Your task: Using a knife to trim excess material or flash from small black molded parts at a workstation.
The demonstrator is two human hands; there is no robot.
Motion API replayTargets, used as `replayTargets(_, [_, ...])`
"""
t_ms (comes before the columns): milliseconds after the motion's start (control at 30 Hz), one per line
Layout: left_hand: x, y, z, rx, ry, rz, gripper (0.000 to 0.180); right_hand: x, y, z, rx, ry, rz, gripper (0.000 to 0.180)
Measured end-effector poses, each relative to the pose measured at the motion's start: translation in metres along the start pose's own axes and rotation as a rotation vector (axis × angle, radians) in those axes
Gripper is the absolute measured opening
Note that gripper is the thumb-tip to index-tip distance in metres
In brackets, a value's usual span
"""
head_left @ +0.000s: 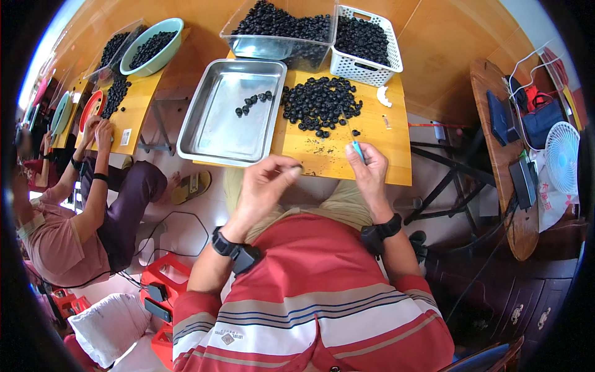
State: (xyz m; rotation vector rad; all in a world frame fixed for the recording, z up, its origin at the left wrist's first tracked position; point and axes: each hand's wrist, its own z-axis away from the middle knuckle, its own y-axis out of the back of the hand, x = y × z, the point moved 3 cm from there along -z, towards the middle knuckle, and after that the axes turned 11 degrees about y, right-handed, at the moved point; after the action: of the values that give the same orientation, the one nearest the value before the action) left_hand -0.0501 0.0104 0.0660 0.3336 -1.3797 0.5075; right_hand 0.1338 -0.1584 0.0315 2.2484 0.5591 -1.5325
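My left hand [268,186] is closed in a pinch at the table's front edge. Between its thumb and fingertips is a small black ring-shaped part [299,167], mostly covered. My right hand [372,170] grips a small blue-handled tool [357,149] that points away from me. Just beyond its end sits another black part [356,132]; whether they touch I cannot tell. A pile of similar round black parts [319,105] with holes spreads over the yellow wooden table [378,146]. To its left, a shallow metal tray [214,118] holds several of them.
At the back stand a clear bin [291,44] and a white perforated basket [369,73], both full of black parts. Dark crumbs lie near the front edge. A co-worker [68,229] sits at another table on the left. A wooden side table [496,136] bears a fan [562,158].
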Motion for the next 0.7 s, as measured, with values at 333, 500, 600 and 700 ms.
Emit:
replayTargets(333, [0.017,0.053,-0.072,0.38,-0.353,-0.814,0.017,0.033,0.052,0.01,0.14,-0.002,0.116,0.02])
replayTargets(500, [0.017,-0.039,-0.095,0.086,-0.578,-0.905,0.019,0.045,0.06,0.013,0.172,-0.008,0.038,0.018])
replayTargets(600, [0.006,-0.089,-0.115,-0.027,-0.601,-0.973,0.018,0.047,0.064,0.013,0.199,-0.066,-0.045,0.019])
replayTargets(700, [-0.008,-0.119,-0.144,-0.082,-0.619,-1.177,0.017,0.049,0.067,0.016,0.199,-0.124,-0.08,0.019])
